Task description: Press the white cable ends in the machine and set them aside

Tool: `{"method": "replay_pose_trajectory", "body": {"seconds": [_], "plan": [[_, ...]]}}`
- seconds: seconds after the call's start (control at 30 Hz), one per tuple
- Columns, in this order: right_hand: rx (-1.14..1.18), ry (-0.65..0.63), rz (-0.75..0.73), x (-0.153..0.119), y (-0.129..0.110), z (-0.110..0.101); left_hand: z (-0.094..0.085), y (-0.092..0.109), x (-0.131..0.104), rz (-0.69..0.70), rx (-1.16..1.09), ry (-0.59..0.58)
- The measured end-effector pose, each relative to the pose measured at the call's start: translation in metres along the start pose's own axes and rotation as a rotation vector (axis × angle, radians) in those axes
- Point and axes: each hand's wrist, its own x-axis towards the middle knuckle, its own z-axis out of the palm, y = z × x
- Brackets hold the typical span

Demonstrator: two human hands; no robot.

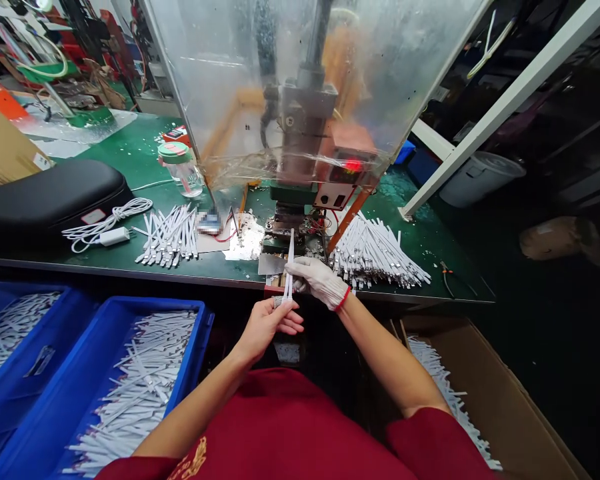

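Observation:
In front of the press, my two hands meet on a couple of short, flat white cables point(289, 263) held upright. My left hand point(267, 327) is bare except for a grey wrap on one finger; it pinches their lower ends between thumb and finger. My right hand point(323, 281), in a white knitted glove with a red cuff, is closed round the cables' middle. Their upper tips point at the metal jaws of the press point(286, 223). Beside my right hand lies a big pile of similar white cables point(375, 250) with metal ends.
A cloudy plastic guard point(220, 60) hangs before the press. On the green bench are another cable pile point(173, 233), a jar point(181, 170), a coiled white cord point(107, 223), a black padded seat point(55, 193) and pliers point(447, 277). Blue bins point(113, 313) and a carton point(510, 387) stand below.

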Motion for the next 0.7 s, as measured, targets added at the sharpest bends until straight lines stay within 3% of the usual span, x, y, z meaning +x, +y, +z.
{"method": "replay_pose_trajectory", "body": {"seconds": [0.23, 0.5, 0.7], "plan": [[0.070, 0.112, -0.006, 0.013, 0.018, 0.006, -0.004, 0.007, 0.007, -0.086, 0.037, -0.056], [0.116, 0.257, -0.085, 0.016, 0.032, 0.011, 0.000, 0.004, 0.005, -0.066, 0.004, -0.022], [0.110, 0.335, -0.119, 0.009, 0.029, 0.020, 0.001, 0.003, 0.006, -0.056, -0.012, -0.017]]}}
